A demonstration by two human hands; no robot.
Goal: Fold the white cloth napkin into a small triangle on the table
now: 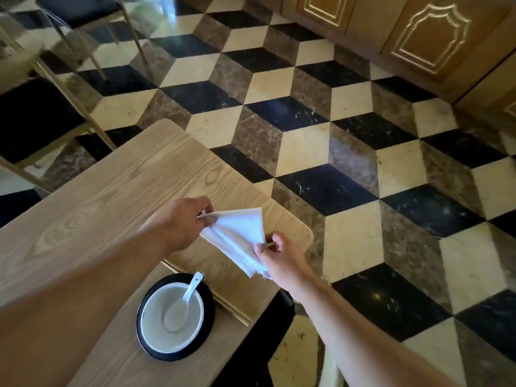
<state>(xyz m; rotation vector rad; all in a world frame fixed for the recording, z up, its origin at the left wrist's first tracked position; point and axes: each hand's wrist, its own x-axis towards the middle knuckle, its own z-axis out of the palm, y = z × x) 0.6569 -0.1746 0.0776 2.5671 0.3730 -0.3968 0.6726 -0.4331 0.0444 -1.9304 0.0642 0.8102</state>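
Note:
The white cloth napkin [238, 236] is folded into a layered triangle and held just above the light wooden table [111, 205], near its right corner. My left hand [178, 222] pinches the napkin's left corner between thumb and fingers. My right hand [282, 258] grips the napkin's lower right point. The far corner of the napkin points up and right, and the folded layers sag a little between my hands.
A white bowl [156, 328] with a white spoon [190, 291] sits on a black plate [208, 311] near the table's front edge. Chairs with black seats [30, 118] stand at the left. Checkered marble floor [363, 163] lies beyond the table; wooden cabinets [424, 37] line the back right.

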